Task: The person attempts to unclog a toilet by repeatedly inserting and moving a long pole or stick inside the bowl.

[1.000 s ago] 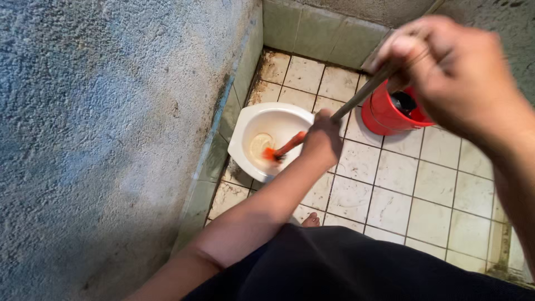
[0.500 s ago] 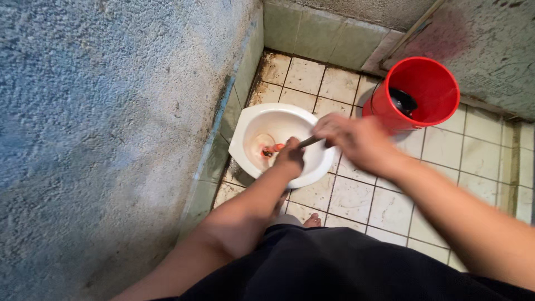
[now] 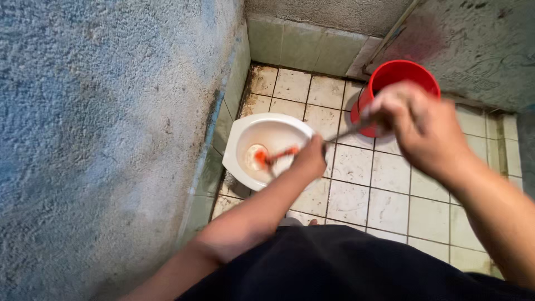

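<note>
Orange-headed brush (image 3: 274,155), long thin handle, both hands' fingers (image 3: 390,108) clenched around it.

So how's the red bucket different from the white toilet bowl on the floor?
The red bucket is round and bright red; the white toilet bowl is oval and pale, with stains. The bucket stands by the back corner, partly hidden behind the right hand; the bowl sits against the blue wall, with the brush in it, gripped by the left hand. Both rest on the tiled floor, open at the top.

stained tiled floor (image 3: 384,198) under toilet bowl (image 3: 245,131), red bucket (image 3: 390,75)
</note>
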